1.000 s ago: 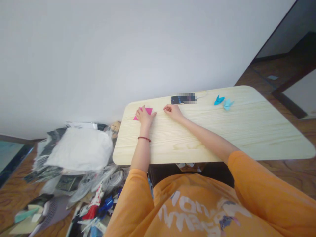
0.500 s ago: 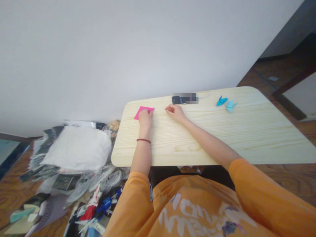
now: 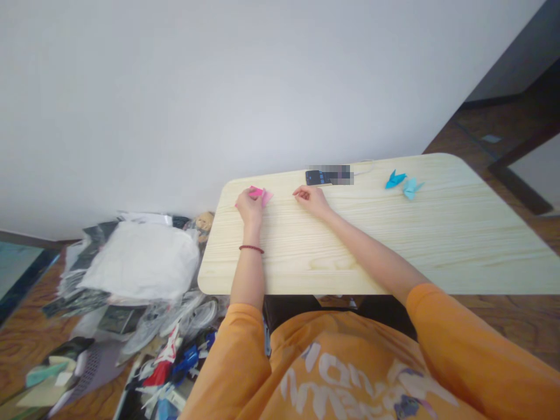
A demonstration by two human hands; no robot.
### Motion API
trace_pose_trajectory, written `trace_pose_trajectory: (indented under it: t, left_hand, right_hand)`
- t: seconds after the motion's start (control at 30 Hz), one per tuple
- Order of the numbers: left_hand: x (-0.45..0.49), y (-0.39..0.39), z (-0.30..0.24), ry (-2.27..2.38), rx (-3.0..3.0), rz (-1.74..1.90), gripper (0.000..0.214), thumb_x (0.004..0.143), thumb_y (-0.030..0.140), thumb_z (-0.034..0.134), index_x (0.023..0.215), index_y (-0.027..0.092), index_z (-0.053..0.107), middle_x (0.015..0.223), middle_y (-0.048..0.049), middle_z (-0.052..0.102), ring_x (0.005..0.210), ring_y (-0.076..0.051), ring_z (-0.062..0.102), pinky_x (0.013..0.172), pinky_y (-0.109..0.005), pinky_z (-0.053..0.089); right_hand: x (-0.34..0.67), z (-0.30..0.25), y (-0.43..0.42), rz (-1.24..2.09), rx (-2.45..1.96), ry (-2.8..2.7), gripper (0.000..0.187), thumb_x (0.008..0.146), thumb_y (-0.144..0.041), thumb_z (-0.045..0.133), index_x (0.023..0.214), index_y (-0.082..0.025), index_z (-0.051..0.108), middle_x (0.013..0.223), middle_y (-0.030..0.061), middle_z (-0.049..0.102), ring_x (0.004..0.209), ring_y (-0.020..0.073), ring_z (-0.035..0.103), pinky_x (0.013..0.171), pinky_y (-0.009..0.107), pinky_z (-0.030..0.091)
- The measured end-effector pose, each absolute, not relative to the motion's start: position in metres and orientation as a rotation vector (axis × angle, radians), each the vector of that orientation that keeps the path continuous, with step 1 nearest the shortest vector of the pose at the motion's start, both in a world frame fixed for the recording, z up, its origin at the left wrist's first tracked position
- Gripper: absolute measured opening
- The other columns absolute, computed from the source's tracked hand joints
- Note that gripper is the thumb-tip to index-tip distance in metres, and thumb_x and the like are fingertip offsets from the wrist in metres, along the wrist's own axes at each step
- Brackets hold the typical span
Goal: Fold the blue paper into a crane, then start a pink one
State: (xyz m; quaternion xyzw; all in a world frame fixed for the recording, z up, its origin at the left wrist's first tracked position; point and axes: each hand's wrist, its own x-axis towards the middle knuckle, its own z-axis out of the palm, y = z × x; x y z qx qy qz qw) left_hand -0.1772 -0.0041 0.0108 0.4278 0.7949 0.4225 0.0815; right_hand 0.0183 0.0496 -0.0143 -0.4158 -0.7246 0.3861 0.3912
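While your left hand (image 3: 250, 209) is pressing on the pink paper (image 3: 263, 195), its fingers are covering the sheet, though whether they are gripping it can't be told; your right hand (image 3: 310, 201) is resting empty on the table (image 3: 350, 256), fingers loosely curled, just right of the paper.

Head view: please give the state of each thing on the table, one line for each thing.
Left hand: resting on the pink paper.
Pink paper: partly under the left hand, seems folded.
Right hand: on the table, empty.
Phone: lying flat, partly blurred.
Blue origami figure: folded.
Light-blue origami figure: folded, beside the blue one.
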Motion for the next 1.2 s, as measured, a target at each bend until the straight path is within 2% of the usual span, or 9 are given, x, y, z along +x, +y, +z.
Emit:
trace_pose_trajectory:
  t: [0.17, 0.47, 0.6, 0.7, 0.8, 0.9, 1.07, 1.2]
  left_hand:
    - [-0.1788, -0.0052, 0.0122, 2.422, 1.244, 1.265, 0.031, 0.072, 0.044, 0.07, 0.089, 0.017, 0.069, 0.079, -0.0072, 0.07, 0.079, -0.023, 0.065, 0.078, -0.034, 0.048]
    - [-0.1806, -0.0068, 0.013, 2.386, 1.204, 1.26, 0.023, 0.062, 0.023, 0.075, 0.083, 0.018, 0.067, 0.072, -0.0039, 0.069, 0.072, -0.021, 0.065, 0.07, -0.031, 0.047]
    - [-0.1801, -0.0076, 0.0158, 2.36, 1.164, 1.259, 0.02, 0.06, 0.021, 0.078, 0.077, 0.016, 0.068, 0.069, -0.0048, 0.068, 0.07, -0.022, 0.065, 0.069, -0.032, 0.047]
    - [-0.1804, -0.0072, 0.0158, 2.35, 1.171, 1.284, 0.016, 0.064, 0.02, 0.075, 0.078, 0.016, 0.069, 0.072, -0.0058, 0.07, 0.07, -0.022, 0.065, 0.071, -0.033, 0.048]
    - [-0.1809, -0.0063, 0.0148, 2.341, 1.241, 1.289, 0.007, 0.074, 0.021, 0.065, 0.077, 0.016, 0.069, 0.078, -0.0078, 0.072, 0.076, -0.022, 0.066, 0.079, -0.034, 0.048]
    - [-0.181, -0.0061, 0.0148, 2.37, 1.296, 1.244, 0.017, 0.081, 0.027, 0.059, 0.073, 0.015, 0.069, 0.079, -0.0099, 0.071, 0.078, -0.024, 0.065, 0.081, -0.036, 0.047]
    - [-0.1807, -0.0071, 0.0169, 2.423, 1.295, 1.273, 0.019, 0.081, 0.032, 0.061, 0.072, 0.016, 0.067, 0.079, -0.0094, 0.07, 0.079, -0.023, 0.063, 0.081, -0.035, 0.045]
    - [-0.1808, -0.0065, 0.0197, 2.459, 1.307, 1.347, 0.014, 0.08, 0.029, 0.063, 0.075, 0.016, 0.066, 0.084, -0.0074, 0.067, 0.081, -0.021, 0.061, 0.083, -0.034, 0.046]
  right_hand:
    - [0.0177, -0.0142, 0.0498, 0.977, -1.06, -1.845, 0.018, 0.07, -0.012, 0.056, 0.081, -0.015, 0.07, 0.064, 0.0, 0.06, 0.058, 0.0126, 0.051, 0.063, 0.026, 0.041]
    - [0.0179, -0.0123, 0.0491, 0.973, -1.069, -1.848, 0.017, 0.069, -0.011, 0.056, 0.079, -0.016, 0.069, 0.064, -0.0003, 0.061, 0.059, 0.013, 0.052, 0.063, 0.026, 0.042]
    - [0.018, -0.0129, 0.0489, 0.973, -1.058, -1.848, 0.017, 0.069, -0.011, 0.056, 0.079, -0.015, 0.069, 0.063, -0.0002, 0.06, 0.059, 0.013, 0.052, 0.063, 0.026, 0.042]
    - [0.0177, -0.0135, 0.0488, 0.977, -1.056, -1.841, 0.016, 0.07, -0.013, 0.056, 0.079, -0.016, 0.069, 0.062, -0.0002, 0.06, 0.059, 0.0133, 0.052, 0.063, 0.026, 0.042]
    - [0.0176, -0.0135, 0.049, 0.981, -1.064, -1.844, 0.016, 0.07, -0.013, 0.056, 0.079, -0.016, 0.069, 0.062, -0.0006, 0.06, 0.058, 0.0131, 0.052, 0.062, 0.026, 0.041]
    - [0.0176, -0.0132, 0.0493, 0.987, -1.062, -1.846, 0.017, 0.069, -0.012, 0.056, 0.079, -0.016, 0.069, 0.062, -0.0009, 0.06, 0.058, 0.0126, 0.051, 0.061, 0.026, 0.041]
    - [0.0175, -0.0129, 0.049, 0.983, -1.056, -1.834, 0.016, 0.069, -0.012, 0.056, 0.078, -0.016, 0.069, 0.062, -0.0008, 0.06, 0.057, 0.0123, 0.051, 0.061, 0.025, 0.041]
    - [0.0172, -0.0134, 0.0493, 0.987, -1.05, -1.836, 0.015, 0.069, -0.014, 0.056, 0.078, -0.016, 0.069, 0.062, -0.0008, 0.06, 0.058, 0.0126, 0.051, 0.062, 0.026, 0.041]
